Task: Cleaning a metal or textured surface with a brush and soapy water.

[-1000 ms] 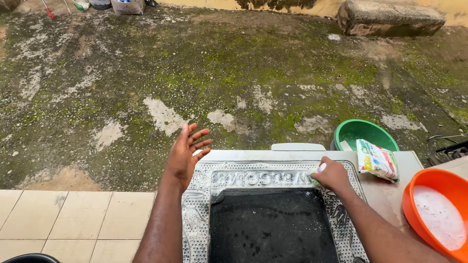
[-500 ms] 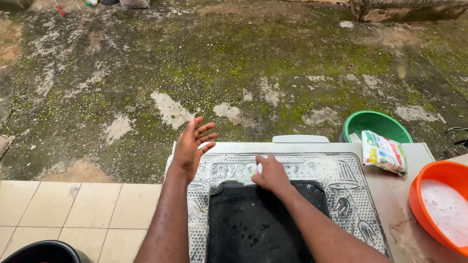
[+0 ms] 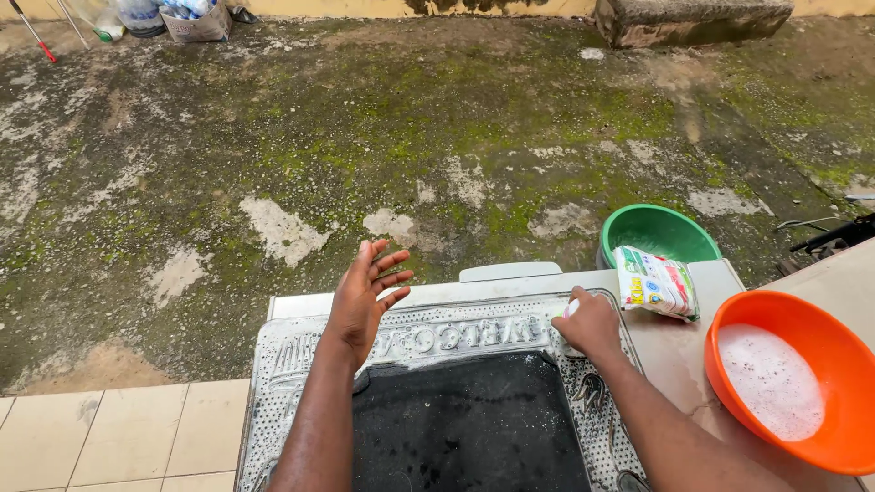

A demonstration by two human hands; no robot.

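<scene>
Rubber mat (image 3: 437, 401) under both hands: right hand (image 3: 591, 324) fingers curled around a brush (image 3: 570, 310); left hand (image 3: 362, 296) fingers spread, just above it.

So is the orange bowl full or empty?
Partly full: white foamy water lies in the orange bowl, well below its rim.

The pale bench (image 3: 510, 290) carries a grey-bordered black mat (image 3: 456, 419) across its middle. At three o'clock of the mat sits an orange bowl (image 3: 729, 314) of suds; at one o'clock lies a printed sachet (image 3: 654, 282), near the bench's far edge.
</scene>
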